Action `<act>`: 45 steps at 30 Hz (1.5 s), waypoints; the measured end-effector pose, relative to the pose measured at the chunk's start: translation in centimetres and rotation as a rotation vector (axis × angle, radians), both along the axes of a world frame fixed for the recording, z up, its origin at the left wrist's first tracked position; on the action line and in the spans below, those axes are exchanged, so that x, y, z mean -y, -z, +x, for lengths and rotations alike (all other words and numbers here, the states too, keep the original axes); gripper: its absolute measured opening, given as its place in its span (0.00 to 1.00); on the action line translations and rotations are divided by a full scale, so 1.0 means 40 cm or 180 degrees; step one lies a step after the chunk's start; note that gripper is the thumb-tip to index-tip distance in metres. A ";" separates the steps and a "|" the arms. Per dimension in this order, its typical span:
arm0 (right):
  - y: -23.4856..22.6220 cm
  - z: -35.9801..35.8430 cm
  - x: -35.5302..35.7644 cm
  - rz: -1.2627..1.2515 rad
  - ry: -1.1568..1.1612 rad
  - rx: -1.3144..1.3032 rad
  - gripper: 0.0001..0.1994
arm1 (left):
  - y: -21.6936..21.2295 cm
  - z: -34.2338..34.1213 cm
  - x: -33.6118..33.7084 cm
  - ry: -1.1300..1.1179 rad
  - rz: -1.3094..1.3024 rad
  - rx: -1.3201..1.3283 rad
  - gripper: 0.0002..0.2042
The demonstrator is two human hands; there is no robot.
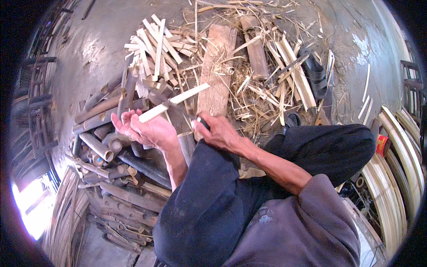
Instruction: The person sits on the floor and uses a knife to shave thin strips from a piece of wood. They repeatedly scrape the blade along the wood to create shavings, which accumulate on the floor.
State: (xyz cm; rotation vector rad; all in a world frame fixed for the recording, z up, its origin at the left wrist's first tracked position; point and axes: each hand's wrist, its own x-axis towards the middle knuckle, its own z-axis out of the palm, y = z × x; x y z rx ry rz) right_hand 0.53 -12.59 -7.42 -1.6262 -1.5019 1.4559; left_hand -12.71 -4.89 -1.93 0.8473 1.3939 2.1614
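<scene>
A pale, flat bamboo strip slants up to the right from my left hand. The thumb presses its lower end, while the other fingers curl loosely at the left. My right hand is closed round the dark handle of a knife, close to my raised knee. The knife's blade is blurred and seems to cross the strip near its middle; I cannot tell whether it cuts in. Beyond both hands, a worn wooden plank lies on the floor with curled shavings on it.
Cut pale strips are heaped beyond my left hand. Dark bamboo pieces pile up at the left. Split bamboo lengths and a black sandal lie at the far right, among shavings. Long bundled slats curve along the right side.
</scene>
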 end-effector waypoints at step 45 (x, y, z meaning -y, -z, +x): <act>0.034 -0.023 0.009 0.0551 0.0055 0.0108 0.18 | 0.019 0.007 -0.001 -0.0344 -0.0272 0.0145 0.12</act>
